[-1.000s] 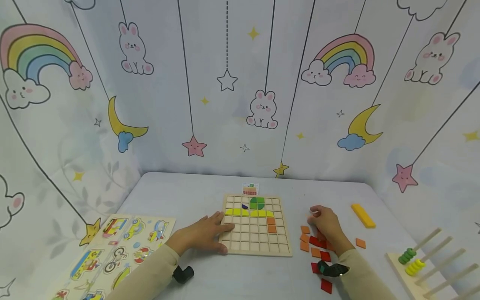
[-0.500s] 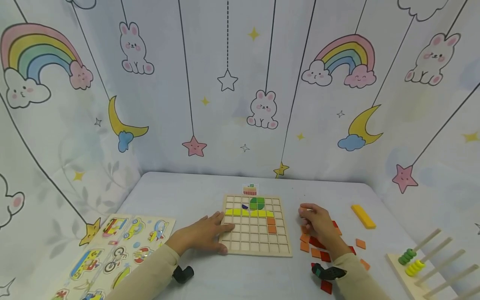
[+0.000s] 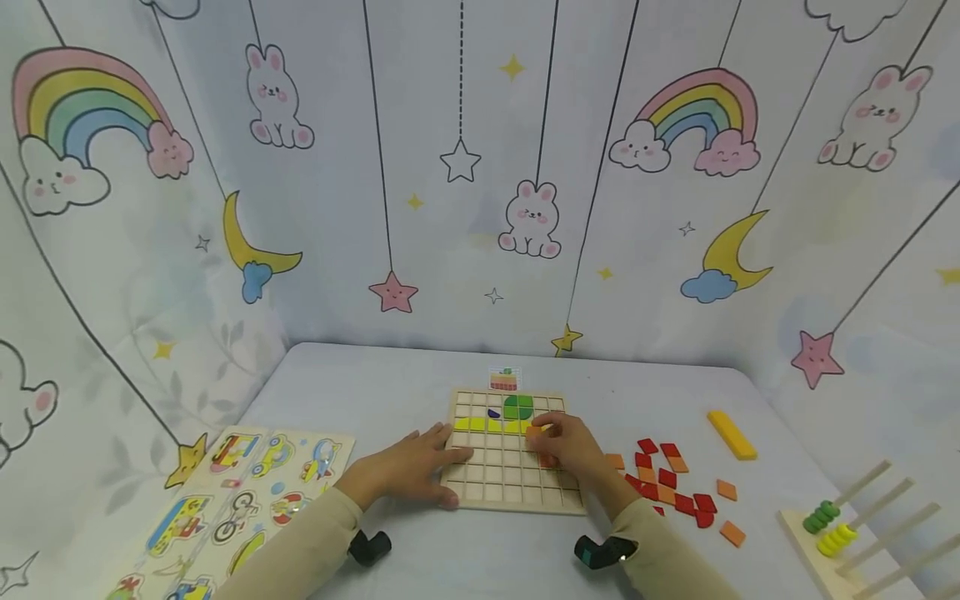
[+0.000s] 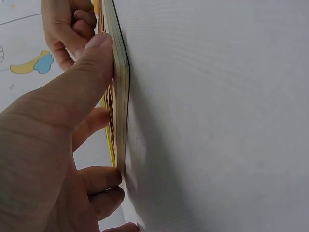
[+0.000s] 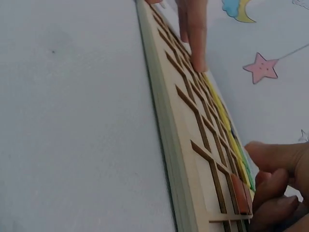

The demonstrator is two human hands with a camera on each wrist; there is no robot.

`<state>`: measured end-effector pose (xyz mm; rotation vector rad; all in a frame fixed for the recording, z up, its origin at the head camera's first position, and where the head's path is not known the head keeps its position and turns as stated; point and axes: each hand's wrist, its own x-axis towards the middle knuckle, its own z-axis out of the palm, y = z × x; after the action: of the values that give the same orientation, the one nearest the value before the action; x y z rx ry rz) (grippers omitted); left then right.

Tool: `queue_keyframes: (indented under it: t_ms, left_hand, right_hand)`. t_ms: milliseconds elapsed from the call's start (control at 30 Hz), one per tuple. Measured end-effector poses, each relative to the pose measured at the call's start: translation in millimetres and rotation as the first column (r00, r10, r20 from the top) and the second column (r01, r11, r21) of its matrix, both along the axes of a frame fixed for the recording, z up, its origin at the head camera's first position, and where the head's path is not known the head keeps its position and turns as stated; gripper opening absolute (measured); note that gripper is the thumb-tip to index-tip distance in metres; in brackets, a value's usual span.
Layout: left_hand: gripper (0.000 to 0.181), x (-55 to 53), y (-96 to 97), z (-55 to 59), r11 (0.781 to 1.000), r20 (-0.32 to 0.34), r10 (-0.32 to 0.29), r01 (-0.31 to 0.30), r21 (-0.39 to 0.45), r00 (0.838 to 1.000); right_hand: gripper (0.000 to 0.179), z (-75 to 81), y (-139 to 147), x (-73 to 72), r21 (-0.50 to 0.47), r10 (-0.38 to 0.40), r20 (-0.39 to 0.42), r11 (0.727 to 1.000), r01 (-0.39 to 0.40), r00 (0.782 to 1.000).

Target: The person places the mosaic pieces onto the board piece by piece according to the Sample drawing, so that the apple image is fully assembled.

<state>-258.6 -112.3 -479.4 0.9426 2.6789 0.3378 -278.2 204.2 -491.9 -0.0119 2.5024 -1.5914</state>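
A wooden grid board (image 3: 510,497) lies mid-table, with yellow pieces across one row, green rounded pieces (image 3: 517,407) and a small dark blue piece (image 3: 493,413) above. My left hand (image 3: 408,467) rests along its left edge, fingers spread; the left wrist view shows thumb and fingertips at the board's side (image 4: 120,96). Over the right part of the grid, my right hand (image 3: 576,450) pinches an orange square tile (image 3: 534,432) between thumb and finger. An orange tile (image 5: 240,193) sits in a cell beneath that hand, partly covered by it.
Loose red and orange tiles (image 3: 667,478) lie scattered right of the board. Beyond them are a yellow bar (image 3: 731,435) and a peg stand with green and yellow rings (image 3: 825,542). A small picture card (image 3: 505,379) lies behind the board; picture puzzle boards (image 3: 247,492) lie left.
My right hand has moved left from the loose tiles to over the grid board, carrying an orange tile. My left hand has stayed on the board's edge.
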Motion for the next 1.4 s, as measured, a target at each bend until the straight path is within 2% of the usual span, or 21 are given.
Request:
queue_keyframes:
  t_ms: [100, 233, 433, 533, 567, 667, 733, 767, 833, 900, 1000, 1067, 1200, 1333, 1400]
  left_hand:
    - [0.082, -0.7, 1.9, -0.4, 1.000, -0.003, -0.004, 0.004, -0.001, 1.000]
    - [0.082, -1.4, 3.1, 0.9, 1.000, -0.001, -0.009, 0.009, -0.007, 1.000]
    - [0.082, -2.7, 3.2, 3.1, 1.000, -0.006, -0.007, 0.007, -0.014, 1.000]
    - [0.082, -2.9, 3.4, 3.1, 1.000, -0.002, -0.004, 0.004, -0.014, 1.000]
    - [0.082, -2.9, 3.4, 3.1, 1.000, -0.003, -0.004, 0.004, -0.016, 1.000]
    - [0.082, -2.2, 3.0, 5.0, 1.000, -0.001, 0.003, -0.003, -0.015, 1.000]
    - [0.082, -2.0, 2.0, 6.8, 1.000, -0.002, 0.009, -0.009, -0.014, 1.000]
    - [0.082, -1.9, 1.6, 7.7, 1.000, 0.001, 0.012, -0.012, -0.012, 1.000]
    - [0.082, -2.5, 0.4, 8.0, 1.000, 0.002, 0.018, -0.018, -0.009, 1.000]
    - [0.082, -3.0, -0.5, 7.3, 1.000, 0.006, 0.019, -0.019, -0.006, 1.000]
    - [0.082, -3.0, -1.0, 5.8, 1.000, 0.015, 0.022, -0.022, 0.002, 1.000]
    - [0.082, -2.0, -1.0, 6.0, 1.000, 0.019, 0.024, -0.024, 0.002, 1.000]
    - [0.081, -0.5, -0.2, 6.5, 1.000, 0.016, 0.022, -0.023, 0.006, 1.000]
    - [0.082, 0.4, 1.3, 5.5, 1.000, 0.023, 0.015, -0.015, 0.013, 1.000]
    - [0.082, 0.4, 1.8, 4.6, 1.000, 0.022, 0.012, -0.012, 0.003, 1.000]
  right_hand:
    - [0.034, -0.3, -8.5, 1.4, 0.202, 0.040, -0.103, 0.979, -0.018, 0.994]
    - [0.033, 1.8, -13.9, 4.4, 0.342, 0.078, -0.172, 0.940, -0.015, 0.982]
    - [0.031, 3.1, -16.4, 7.3, 0.414, 0.098, -0.206, 0.910, -0.004, 0.974]
    - [0.022, 4.3, -15.8, 9.5, 0.427, 0.107, -0.210, 0.904, -0.007, 0.972]
    - [0.020, 4.7, -14.8, 11.2, 0.415, 0.108, -0.212, 0.910, -0.011, 0.971]
    - [0.025, 8.6, -5.9, 17.0, 0.282, 0.073, -0.161, 0.959, -0.025, 0.984]
    - [0.034, 13.1, 8.1, 21.5, 0.091, 0.004, -0.088, 0.996, 0.004, 0.996]
    - [0.039, 16.0, 18.3, 24.1, -0.008, -0.042, -0.041, 0.999, 0.041, 0.998]
    - [0.045, 22.1, 44.2, 28.3, -0.199, -0.115, 0.031, 0.973, 0.119, 0.993]
    - [0.044, 27.4, 75.6, 33.9, -0.339, -0.187, 0.092, 0.918, 0.208, 0.978]
    - [0.049, 30.7, 124.7, 43.8, -0.384, -0.284, 0.147, 0.866, 0.319, 0.948]
    - [0.055, 29.1, 154.8, 50.6, -0.351, -0.352, 0.189, 0.847, 0.398, 0.917]
    - [0.066, 23.9, 203.1, 61.9, -0.169, -0.450, 0.201, 0.859, 0.483, 0.870]
    - [0.061, 17.7, 234.0, 72.5, 0.045, -0.524, 0.188, 0.850, 0.526, 0.831]
    - [0.061, 14.3, 241.9, 77.6, 0.117, -0.530, 0.201, 0.848, 0.517, 0.824]
